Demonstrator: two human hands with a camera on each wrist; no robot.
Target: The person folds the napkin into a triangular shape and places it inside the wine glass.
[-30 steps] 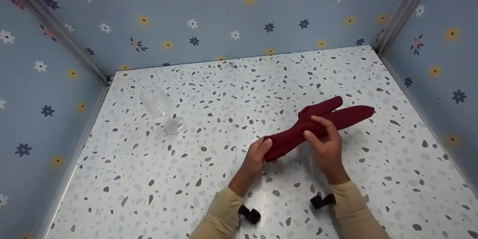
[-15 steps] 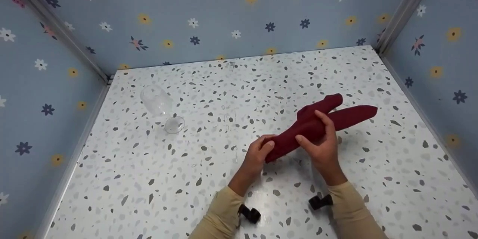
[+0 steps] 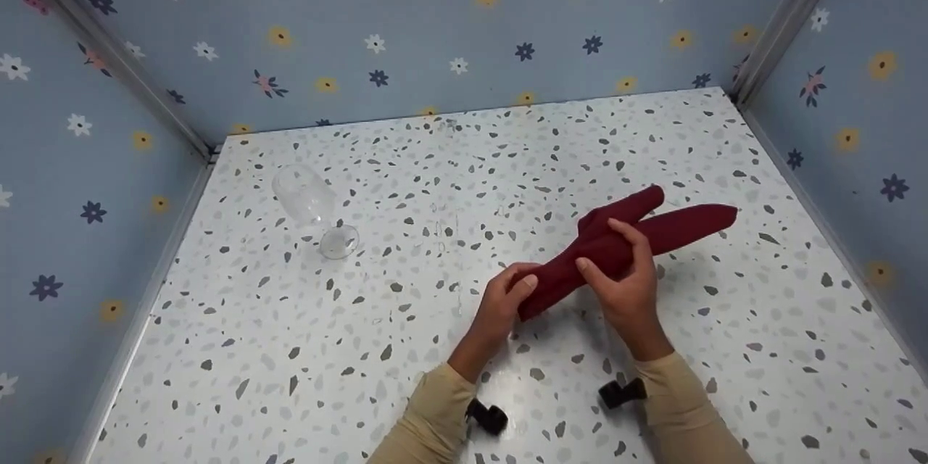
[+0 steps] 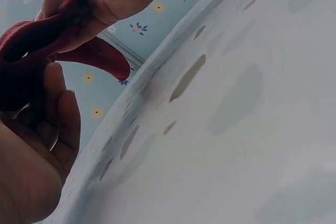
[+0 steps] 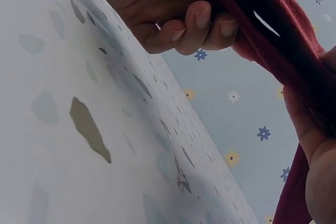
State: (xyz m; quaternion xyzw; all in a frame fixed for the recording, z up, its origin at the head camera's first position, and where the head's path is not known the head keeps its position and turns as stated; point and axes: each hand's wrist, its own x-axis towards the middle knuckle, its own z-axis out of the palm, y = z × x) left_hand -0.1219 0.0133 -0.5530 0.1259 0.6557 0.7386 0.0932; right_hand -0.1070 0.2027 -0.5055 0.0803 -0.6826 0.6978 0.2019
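A dark red cloth napkin [image 3: 605, 250], folded into a long shape, is held between both hands above the table. Its right end parts into a short rolled arm and a longer rounded flap. My left hand [image 3: 500, 304] pinches the lower left end, thumb on top. Around the middle, my right hand [image 3: 634, 297] grips it between thumb and fingers. From the left wrist view, the napkin [image 4: 105, 59] shows a hollow fold underneath. The right wrist view shows the napkin's [image 5: 310, 19] underside fold with a narrow gap in it.
A clear stemmed glass [image 3: 304, 196] stands on its round foot at the table's left. The speckled white table [image 3: 290, 319] is bordered by blue flowered walls [image 3: 435, 14] at the back and both sides.
The napkin's long flap has shifted slightly right. My right thumb and fingers have moved a little left along the cloth, while my left hand has edged slightly right with its end.
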